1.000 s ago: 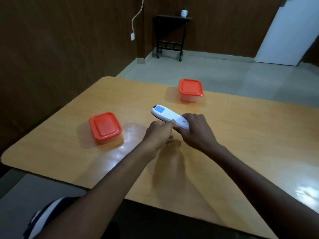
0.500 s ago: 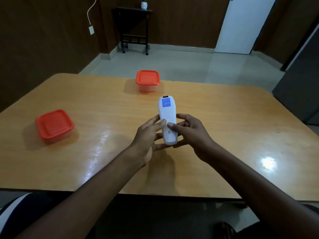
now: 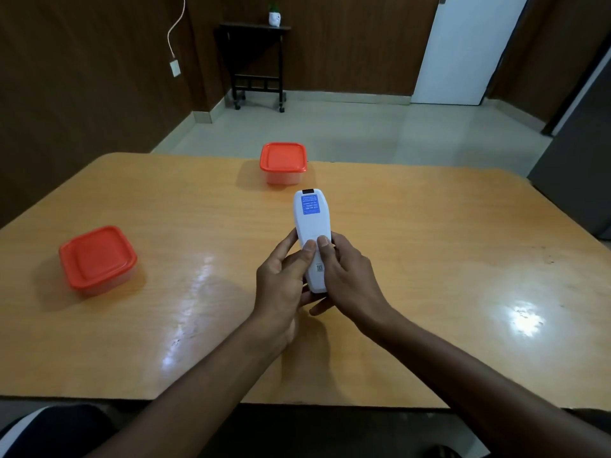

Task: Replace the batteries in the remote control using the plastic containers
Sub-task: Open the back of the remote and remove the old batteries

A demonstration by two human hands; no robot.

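A white remote control (image 3: 310, 223) is held back side up over the wooden table (image 3: 429, 259), its blue label at the far end. My left hand (image 3: 281, 285) grips its near end from the left, and my right hand (image 3: 347, 279) grips it from the right. Both thumbs press side by side on the remote's back. One plastic container with an orange lid (image 3: 97, 259) sits shut at the left of the table. A second, alike and also shut (image 3: 283, 161), stands near the far edge, just beyond the remote.
The table's far edge drops to a tiled floor. A dark side table on wheels (image 3: 256, 64) stands against the back wall, with a white door (image 3: 469, 47) to its right. A dark cabinet (image 3: 582, 153) rises at the right.
The remote has turned from lying aslant to pointing straight away from me. Both hands have closed more fully round its near end, thumbs now on its back. The view has swung right.
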